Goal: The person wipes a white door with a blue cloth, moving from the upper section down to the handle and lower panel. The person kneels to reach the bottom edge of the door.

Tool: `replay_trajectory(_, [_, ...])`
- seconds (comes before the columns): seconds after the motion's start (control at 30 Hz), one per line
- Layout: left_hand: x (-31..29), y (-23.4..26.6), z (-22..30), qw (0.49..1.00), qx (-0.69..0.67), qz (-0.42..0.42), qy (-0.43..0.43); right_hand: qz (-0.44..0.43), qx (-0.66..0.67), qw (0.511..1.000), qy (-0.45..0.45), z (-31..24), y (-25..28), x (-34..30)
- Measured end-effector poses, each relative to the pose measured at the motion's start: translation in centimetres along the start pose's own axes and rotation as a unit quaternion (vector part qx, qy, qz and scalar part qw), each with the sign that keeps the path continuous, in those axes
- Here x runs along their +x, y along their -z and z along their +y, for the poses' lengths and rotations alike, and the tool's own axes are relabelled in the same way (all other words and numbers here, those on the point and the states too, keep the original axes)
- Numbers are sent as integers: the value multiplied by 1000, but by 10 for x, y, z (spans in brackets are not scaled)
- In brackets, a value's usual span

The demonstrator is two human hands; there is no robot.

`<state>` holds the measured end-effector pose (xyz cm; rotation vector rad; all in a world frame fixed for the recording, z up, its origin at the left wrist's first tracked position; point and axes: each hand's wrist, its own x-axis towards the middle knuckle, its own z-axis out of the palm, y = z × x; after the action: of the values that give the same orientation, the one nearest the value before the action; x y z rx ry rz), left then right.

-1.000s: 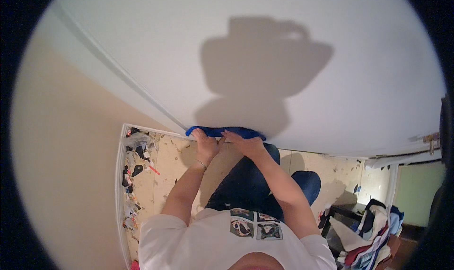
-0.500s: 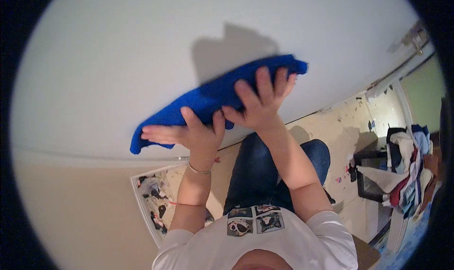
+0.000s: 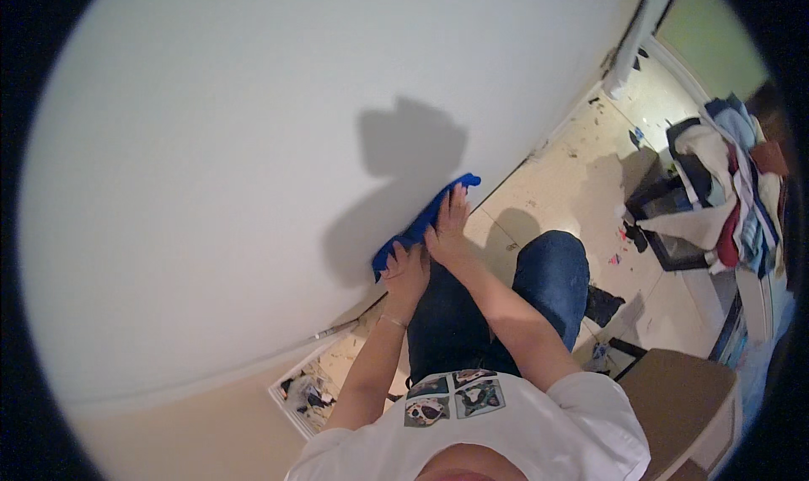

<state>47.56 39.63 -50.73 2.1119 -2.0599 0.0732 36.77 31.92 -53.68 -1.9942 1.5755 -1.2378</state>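
Note:
A blue cloth (image 3: 419, 224) lies against the lower part of a large white door (image 3: 219, 169), stretched in a slanting strip. My left hand (image 3: 408, 269) presses on its lower left end, fingers extended over the fabric. Higher up and to the right, my right hand (image 3: 452, 226) rests on the cloth with its fingers spread. The palms face the door, and the two hands are close together with a small gap between them. Part of the cloth is hidden under the fingers.
Clothes (image 3: 729, 186) are heaped over a dark frame at right. A brown box-like piece of furniture (image 3: 674, 405) stands near my right side. Scraps litter the tiled floor (image 3: 548, 199). A white-edged tray (image 3: 291, 409) with small items sits at lower left. My knees (image 3: 552, 270) are bent close to the door.
Both hands and the cloth have moved down the door, nearer to my knees. The hands are closer together, and the view has turned so more floor shows at right.

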Motion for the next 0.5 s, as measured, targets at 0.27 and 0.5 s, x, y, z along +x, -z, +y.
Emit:
replay_trajectory(0.27, [91,145,57,955,93,265,-96,279,66,919,272,-107,127,179])
replay_trajectory(0.5, [133,198,101,912,160,370,-73,300,75,918,247,-104,171,226])
